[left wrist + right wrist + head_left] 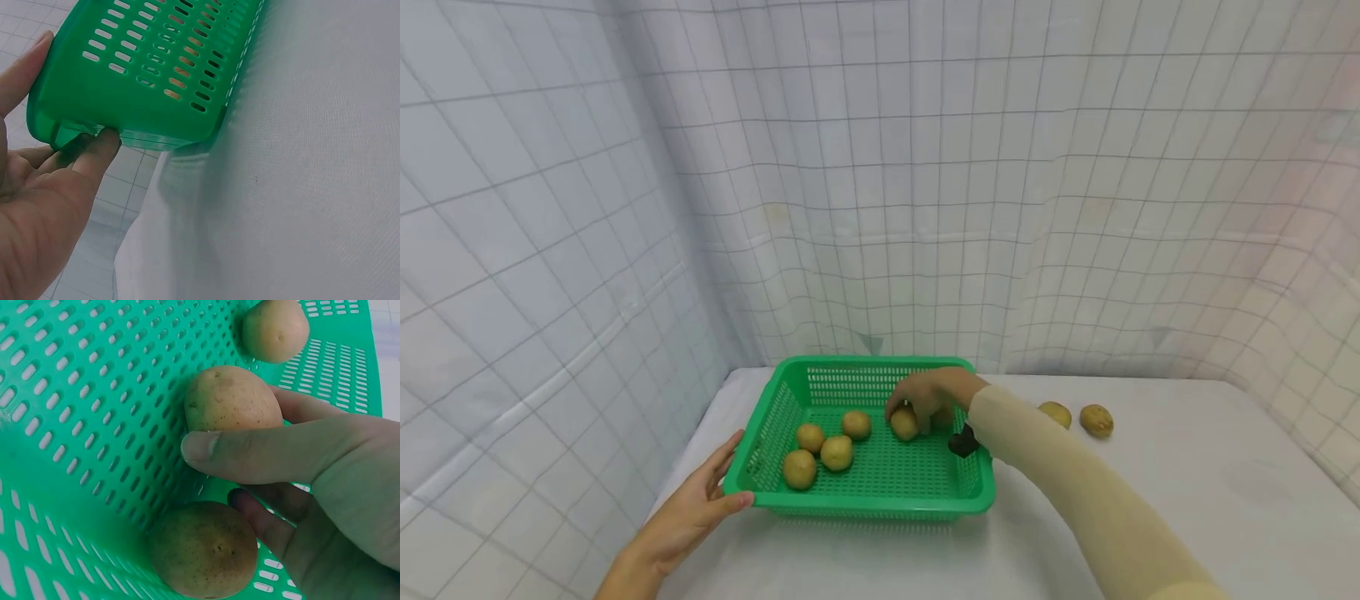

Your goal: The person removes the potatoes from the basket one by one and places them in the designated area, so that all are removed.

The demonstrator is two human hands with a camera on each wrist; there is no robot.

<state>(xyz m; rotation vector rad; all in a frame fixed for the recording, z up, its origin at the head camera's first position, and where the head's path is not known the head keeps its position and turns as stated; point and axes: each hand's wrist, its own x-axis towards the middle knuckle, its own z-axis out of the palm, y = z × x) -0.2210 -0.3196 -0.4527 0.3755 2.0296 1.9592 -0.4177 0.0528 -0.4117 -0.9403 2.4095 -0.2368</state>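
A green plastic basket (880, 502) with slotted walls stands on the white-covered table, several potatoes inside it. My left hand (683, 508) holds its near left corner; in the left wrist view the thumb (25, 72) lies along the rim and the fingers sit beneath it. Inside the basket, toward the right, my right hand (928, 398) grips a potato (231, 400) between thumb and fingers. Another potato (206, 550) lies just below that hand, close to its fingertips. Toward the left of the basket are more potatoes, among them one (837, 453) near the middle of the group.
On the table right of the basket lie two potatoes, one (1097, 421) in full view and one (1056, 413) partly behind the right sleeve (1075, 492). White grid-patterned sheets (880, 183) hang behind and at both sides.
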